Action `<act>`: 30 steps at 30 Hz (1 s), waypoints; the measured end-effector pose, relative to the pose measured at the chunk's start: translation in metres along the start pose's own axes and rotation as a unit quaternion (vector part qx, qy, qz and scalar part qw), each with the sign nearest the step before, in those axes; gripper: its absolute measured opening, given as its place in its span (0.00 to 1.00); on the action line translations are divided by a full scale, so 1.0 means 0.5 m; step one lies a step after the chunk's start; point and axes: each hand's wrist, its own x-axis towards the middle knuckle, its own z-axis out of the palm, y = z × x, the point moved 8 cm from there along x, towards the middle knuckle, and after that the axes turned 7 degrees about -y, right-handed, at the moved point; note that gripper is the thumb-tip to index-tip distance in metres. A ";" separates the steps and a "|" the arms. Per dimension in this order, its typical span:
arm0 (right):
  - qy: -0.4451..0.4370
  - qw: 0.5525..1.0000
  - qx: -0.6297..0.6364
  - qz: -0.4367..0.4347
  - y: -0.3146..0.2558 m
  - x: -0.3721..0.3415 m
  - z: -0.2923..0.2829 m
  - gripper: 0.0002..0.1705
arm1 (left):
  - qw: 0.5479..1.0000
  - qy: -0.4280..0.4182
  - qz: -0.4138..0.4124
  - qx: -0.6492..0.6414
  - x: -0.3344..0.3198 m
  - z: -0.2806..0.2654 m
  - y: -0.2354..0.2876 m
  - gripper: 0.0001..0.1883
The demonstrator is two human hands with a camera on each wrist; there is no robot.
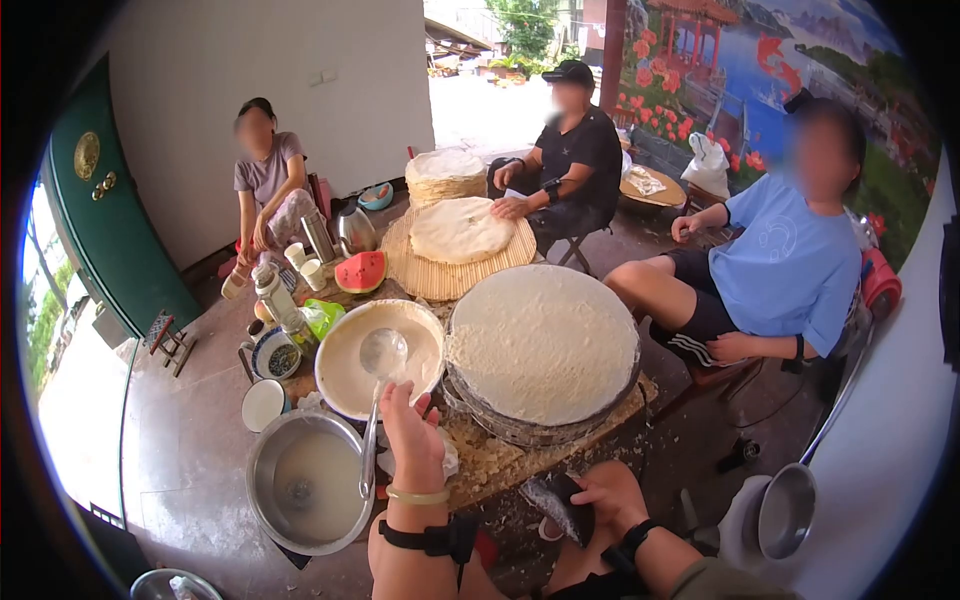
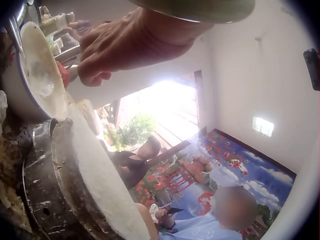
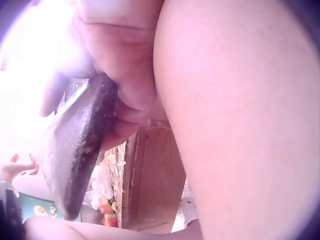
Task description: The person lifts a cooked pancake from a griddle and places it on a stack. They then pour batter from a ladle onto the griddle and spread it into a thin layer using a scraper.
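Observation:
My left hand (image 1: 412,440) is raised beside the handle of a metal ladle (image 1: 370,440), fingers loosely bent and nothing in them. The ladle's bowl rests in the batter inside a wide white basin (image 1: 326,375). In the left wrist view the same hand (image 2: 130,47) hangs above the basin and the round griddle (image 2: 50,175). A pale layer of batter (image 1: 545,340) covers the griddle top. Low at the table's front edge, my right hand (image 1: 612,497) grips a dark, flat scraper (image 1: 550,508) crusted with pale residue. The right wrist view shows the scraper (image 3: 75,145) pointing down from my fingers.
A steel pot (image 1: 262,500) of cloudy liquid stands left of the ladle. Beyond lie a cut watermelon (image 1: 361,271), a round slatted mat (image 1: 400,262) with flatbread (image 1: 460,230) and a flatbread stack (image 1: 445,180). Three people sit around. Scraps litter the wooden table (image 1: 500,465).

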 end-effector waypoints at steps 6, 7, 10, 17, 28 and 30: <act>0.013 1.000 -0.022 -0.013 -0.001 -0.002 -0.014 0.29 | 1.000 0.007 -0.007 0.000 0.000 0.001 0.000 0.24; 0.014 0.999 -0.026 -0.014 -0.003 -0.003 -0.012 0.29 | 1.000 0.006 -0.007 0.002 0.000 0.002 0.000 0.24; 0.003 1.000 -0.016 0.003 0.001 -0.001 -0.012 0.29 | 1.000 0.002 -0.005 0.011 -0.002 0.005 0.002 0.25; 0.008 1.000 -0.003 -0.013 0.002 0.001 -0.018 0.29 | 1.000 -0.001 -0.001 0.026 -0.005 0.008 0.003 0.26; -0.001 1.000 0.008 -0.007 0.006 0.001 -0.018 0.29 | 1.000 -0.005 0.001 0.023 -0.005 0.005 0.004 0.27; 0.003 1.000 0.009 -0.004 0.007 0.001 -0.020 0.29 | 1.000 -0.004 -0.001 0.022 -0.004 0.003 0.003 0.27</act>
